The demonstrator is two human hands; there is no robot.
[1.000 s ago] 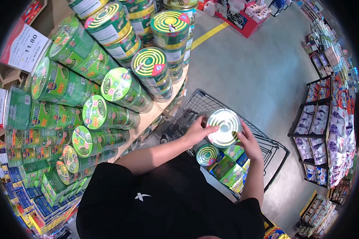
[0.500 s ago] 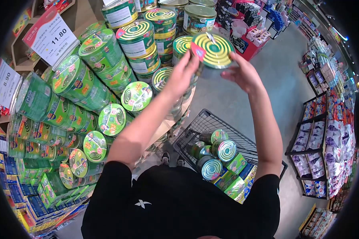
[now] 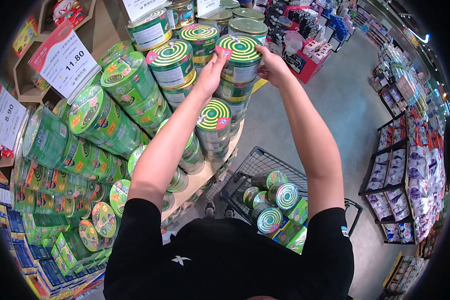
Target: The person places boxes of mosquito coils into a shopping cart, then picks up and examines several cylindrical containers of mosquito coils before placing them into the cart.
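A round green tin (image 3: 239,57) with a yellow-and-green spiral lid stands on top of a stack at the far edge of the display. Against its left side rests my left hand (image 3: 212,75), fingers pressed near the pink label. My right hand (image 3: 272,64) grips the tin's right side, fingers curled round the rim. Between them the two hands hold the tin. Just left stands another stack with a spiral-lidded tin (image 3: 170,54) on top. Nearer to me is a lower stack, topped by a similar tin (image 3: 214,114).
A black wire cart (image 3: 255,155) below holds several round containers (image 3: 286,195) and green boxes (image 3: 288,233). Clear green tubs (image 3: 97,112) are stacked at left under price signs (image 3: 67,60). A shelf rack (image 3: 390,185) stands at right.
Both hands have moved left and slightly down with the tin, which now sits on the stack rather than in the air. The view has shifted slightly.
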